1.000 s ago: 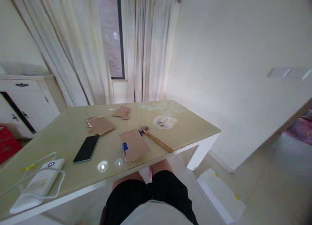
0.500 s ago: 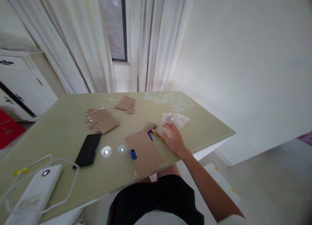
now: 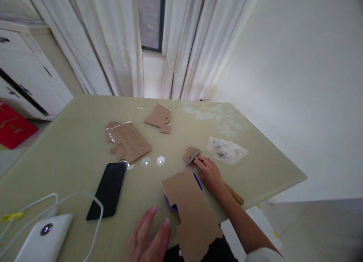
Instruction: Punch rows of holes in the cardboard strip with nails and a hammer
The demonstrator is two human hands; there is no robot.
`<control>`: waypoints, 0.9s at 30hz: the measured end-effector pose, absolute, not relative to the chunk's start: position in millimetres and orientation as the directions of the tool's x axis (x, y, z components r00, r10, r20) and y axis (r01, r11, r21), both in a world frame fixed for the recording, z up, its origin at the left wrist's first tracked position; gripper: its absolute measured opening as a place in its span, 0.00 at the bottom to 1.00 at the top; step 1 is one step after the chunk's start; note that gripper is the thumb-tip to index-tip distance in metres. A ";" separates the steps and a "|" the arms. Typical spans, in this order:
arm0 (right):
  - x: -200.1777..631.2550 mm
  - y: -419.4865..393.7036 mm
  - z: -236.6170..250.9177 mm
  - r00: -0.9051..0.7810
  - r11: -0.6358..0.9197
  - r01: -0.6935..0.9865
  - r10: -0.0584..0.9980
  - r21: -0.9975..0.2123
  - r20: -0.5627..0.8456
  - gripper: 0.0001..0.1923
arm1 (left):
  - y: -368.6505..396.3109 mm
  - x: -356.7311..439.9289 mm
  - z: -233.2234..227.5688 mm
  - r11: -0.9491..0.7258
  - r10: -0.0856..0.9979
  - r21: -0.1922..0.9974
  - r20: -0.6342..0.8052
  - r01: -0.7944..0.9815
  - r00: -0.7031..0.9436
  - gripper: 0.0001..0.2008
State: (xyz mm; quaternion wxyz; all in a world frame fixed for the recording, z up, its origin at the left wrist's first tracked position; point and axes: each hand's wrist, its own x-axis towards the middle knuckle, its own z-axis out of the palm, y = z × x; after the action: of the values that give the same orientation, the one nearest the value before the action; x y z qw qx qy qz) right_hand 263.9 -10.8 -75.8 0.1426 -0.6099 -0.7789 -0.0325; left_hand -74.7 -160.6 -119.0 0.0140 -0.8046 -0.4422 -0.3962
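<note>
My right hand point(image 3: 210, 175) is closed on the handle of a hammer point(image 3: 234, 194), close to its grey metal head. The wooden handle runs back under my wrist. Beneath the head lies a small scrap of cardboard point(image 3: 187, 153). My left hand point(image 3: 149, 237) is at the near edge, fingers spread, holding nothing. Just right of it, a larger brown cardboard piece point(image 3: 191, 212) with torn edges reaches over the table edge. Under this cardboard a blue round object point(image 3: 169, 203) shows in part; its kind is hidden.
Torn cardboard pieces point(image 3: 130, 141) lie left of centre, with another piece point(image 3: 159, 115) farther back. A black phone point(image 3: 108, 190) and a white power bank point(image 3: 45, 239) with a cable are at left. A clear plastic bag point(image 3: 227, 150) lies at right on the table point(image 3: 263, 159).
My right hand, open beside the hammer before, has closed on its handle. My left hand has come into view at the bottom. The camera view has shifted, and the large cardboard appears nearer.
</note>
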 end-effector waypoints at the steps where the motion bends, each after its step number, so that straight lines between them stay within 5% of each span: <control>1: 266.1 -4.4 -75.5 -0.205 0.242 0.963 0.944 -0.121 0.259 0.24 | -148.2 -68.2 -119.0 -0.595 0.721 0.352 0.632 0.723 0.285 0.54; 5: 276.8 30.6 -70.7 -0.166 0.203 0.970 0.955 -0.131 0.248 0.23 | -115.9 -53.6 -101.6 -0.573 0.782 0.368 0.513 0.732 0.354 0.45; 13: 288.3 98.2 -68.6 -0.097 0.169 0.953 0.956 -0.252 0.275 0.19 | -83.8 -36.0 -80.3 -0.565 0.822 0.441 0.368 0.697 0.434 0.50; 20: 290.4 90.3 -69.6 -0.070 0.270 0.779 0.935 -0.566 0.349 0.19 | -29.7 -12.9 -72.7 -0.439 0.896 0.647 0.270 0.623 0.351 0.50; 27: 265.8 69.8 -65.5 -0.168 0.275 0.408 0.960 -0.871 0.224 0.24 | -21.3 0.6 -87.5 -0.438 0.899 0.708 0.356 0.554 0.255 0.41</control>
State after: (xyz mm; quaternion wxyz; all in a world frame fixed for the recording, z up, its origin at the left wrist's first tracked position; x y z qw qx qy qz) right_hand 265.8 69.8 -65.5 0.4089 -0.4988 -0.6856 0.3374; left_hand 0.6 -21.3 -87.5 -0.2280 -0.7588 -0.4788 -0.3782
